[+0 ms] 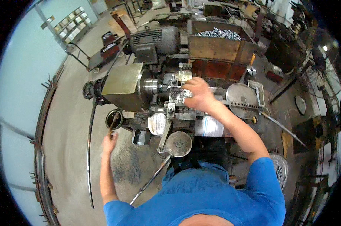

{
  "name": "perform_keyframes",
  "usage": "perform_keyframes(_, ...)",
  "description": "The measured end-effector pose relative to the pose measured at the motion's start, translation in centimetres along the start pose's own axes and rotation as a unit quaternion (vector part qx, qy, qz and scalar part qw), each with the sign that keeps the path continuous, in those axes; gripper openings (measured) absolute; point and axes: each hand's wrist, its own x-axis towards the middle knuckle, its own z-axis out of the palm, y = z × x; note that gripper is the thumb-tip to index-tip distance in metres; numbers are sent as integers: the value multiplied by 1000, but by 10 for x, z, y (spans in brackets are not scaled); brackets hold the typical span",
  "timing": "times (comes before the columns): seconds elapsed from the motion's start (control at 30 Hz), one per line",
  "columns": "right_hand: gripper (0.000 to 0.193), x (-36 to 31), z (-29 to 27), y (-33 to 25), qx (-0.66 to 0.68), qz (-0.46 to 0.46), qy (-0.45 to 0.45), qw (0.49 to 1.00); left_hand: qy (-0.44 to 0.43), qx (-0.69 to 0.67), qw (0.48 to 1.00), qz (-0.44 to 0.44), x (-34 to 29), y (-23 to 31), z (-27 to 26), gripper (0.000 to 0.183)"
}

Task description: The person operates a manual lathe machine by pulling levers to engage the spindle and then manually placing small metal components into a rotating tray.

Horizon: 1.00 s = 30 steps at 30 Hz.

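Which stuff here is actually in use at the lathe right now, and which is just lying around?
In use:
- right hand on the lathe carriage
- left hand holding a brush handle in the small round can
- spindle chuck

Lying about:
- crate of metal parts
- hand cart
- round metal plate
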Motion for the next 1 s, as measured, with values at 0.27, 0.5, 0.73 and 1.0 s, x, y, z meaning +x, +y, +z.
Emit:
perform_keyframes(0.27,24,88,87,-45,-245,-93,-287,921,116,9,972,-205,-67,-105,-101,41)
perform_keyframes(0.5,20,88,94,-21,-210,-54,-278,936,218,126,962,-108,-106,-3,-40,41)
perform_keyframes(0.73,26,83,17,-29,-196,-117,-147,962,103,-58,988,-95,-73,-36,-50,25)
perform_keyframes(1.0,63,99,-73,24,-220,35,98,970,104,-132,981,-99,-62,-42,-48,19)
